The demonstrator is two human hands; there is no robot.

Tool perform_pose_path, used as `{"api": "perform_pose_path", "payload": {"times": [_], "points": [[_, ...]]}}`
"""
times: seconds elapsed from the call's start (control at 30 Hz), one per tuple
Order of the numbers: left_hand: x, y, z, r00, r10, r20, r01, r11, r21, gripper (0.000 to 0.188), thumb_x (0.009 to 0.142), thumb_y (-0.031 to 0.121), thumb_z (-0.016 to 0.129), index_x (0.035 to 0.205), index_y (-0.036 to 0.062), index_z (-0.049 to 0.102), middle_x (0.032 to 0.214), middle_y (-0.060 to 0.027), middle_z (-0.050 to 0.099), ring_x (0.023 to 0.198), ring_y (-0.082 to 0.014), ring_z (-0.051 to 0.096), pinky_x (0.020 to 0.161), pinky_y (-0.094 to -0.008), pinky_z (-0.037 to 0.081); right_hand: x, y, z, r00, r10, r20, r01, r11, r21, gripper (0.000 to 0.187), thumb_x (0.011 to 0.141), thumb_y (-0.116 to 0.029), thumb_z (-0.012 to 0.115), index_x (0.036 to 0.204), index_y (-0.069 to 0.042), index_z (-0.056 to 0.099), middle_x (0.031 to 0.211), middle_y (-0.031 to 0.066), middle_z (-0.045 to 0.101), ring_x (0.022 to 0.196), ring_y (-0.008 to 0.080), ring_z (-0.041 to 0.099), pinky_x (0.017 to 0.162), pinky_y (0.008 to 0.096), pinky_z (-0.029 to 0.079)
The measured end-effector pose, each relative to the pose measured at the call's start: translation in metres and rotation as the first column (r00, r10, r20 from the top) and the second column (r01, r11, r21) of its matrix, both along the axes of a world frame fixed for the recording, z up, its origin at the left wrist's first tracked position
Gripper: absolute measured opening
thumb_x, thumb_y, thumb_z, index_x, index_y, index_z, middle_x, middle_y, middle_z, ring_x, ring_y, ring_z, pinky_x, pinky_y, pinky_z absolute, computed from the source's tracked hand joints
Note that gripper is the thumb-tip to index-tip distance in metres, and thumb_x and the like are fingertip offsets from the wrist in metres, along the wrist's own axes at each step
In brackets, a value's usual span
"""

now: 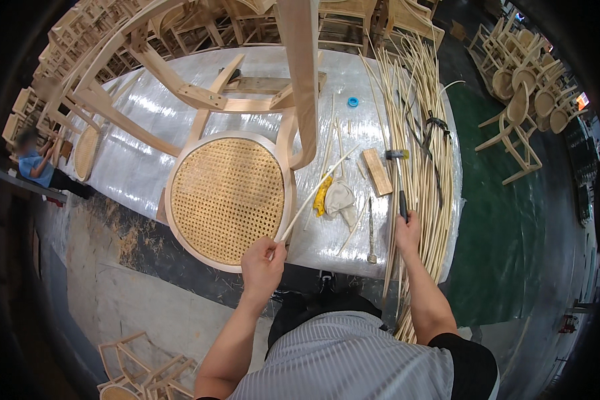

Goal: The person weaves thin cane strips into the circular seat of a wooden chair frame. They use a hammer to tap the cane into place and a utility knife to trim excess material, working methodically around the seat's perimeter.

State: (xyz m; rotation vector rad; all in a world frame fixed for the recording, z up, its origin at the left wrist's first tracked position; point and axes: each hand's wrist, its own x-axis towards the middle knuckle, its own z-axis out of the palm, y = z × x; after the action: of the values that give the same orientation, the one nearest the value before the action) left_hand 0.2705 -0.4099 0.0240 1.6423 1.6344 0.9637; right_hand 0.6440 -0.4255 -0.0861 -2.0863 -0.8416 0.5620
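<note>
A wooden chair frame (291, 137) lies on the plastic-covered table, its round woven cane seat (227, 200) facing up. My left hand (263, 267) is at the seat rim's near right edge. Its thumb and fingers pinch a thin pale rattan strip (313, 195), which slants away up to the right. On the right, my right hand (409, 233) is closed round the black handle of a small mallet (397, 155). The mallet's head lies over a long bundle of rattan strips (423, 193). Left of that hand is a slim metal tool (371, 233).
Between the seat and the bundle are a wooden block (377, 172), a whitish cloth (341, 200), a yellow item (323, 197) and a blue ring (353, 102). Stacked chairs (520, 93) stand at far right. A person in blue (37, 163) works at far left.
</note>
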Motion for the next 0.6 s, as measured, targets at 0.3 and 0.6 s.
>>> {"api": "perform_pose_path", "payload": {"times": [0.3,0.6], "points": [[0.015,0.006,-0.001,1.0,0.009,-0.001,-0.009,1.0,-0.01,0.027,0.098,0.014,0.076,0.08,-0.0001,0.062,0.063,0.0009,0.046,0.061,-0.0074,0.041,0.054,-0.0303,0.035,0.011,0.079,0.014,0.779,0.349,0.52,-0.355,0.93,-0.093,0.06,0.095,-0.022,0.074,0.146,0.002,0.055,0.134,0.028,0.06,0.126,0.0461,0.058,0.109,0.0512,0.048],[0.01,0.006,-0.01,0.99,0.082,0.111,-0.069,0.991,-0.116,0.026,0.1,0.015,0.073,0.081,-0.0007,0.065,0.064,-0.0023,0.056,0.06,-0.0084,0.048,0.055,-0.031,0.039,0.022,0.129,0.028,0.816,0.391,0.426,-0.315,0.919,-0.238,0.068,0.097,-0.027,0.069,0.155,0.001,0.047,0.132,0.0251,0.061,0.116,0.0404,0.065,0.101,0.0469,0.056]]}}
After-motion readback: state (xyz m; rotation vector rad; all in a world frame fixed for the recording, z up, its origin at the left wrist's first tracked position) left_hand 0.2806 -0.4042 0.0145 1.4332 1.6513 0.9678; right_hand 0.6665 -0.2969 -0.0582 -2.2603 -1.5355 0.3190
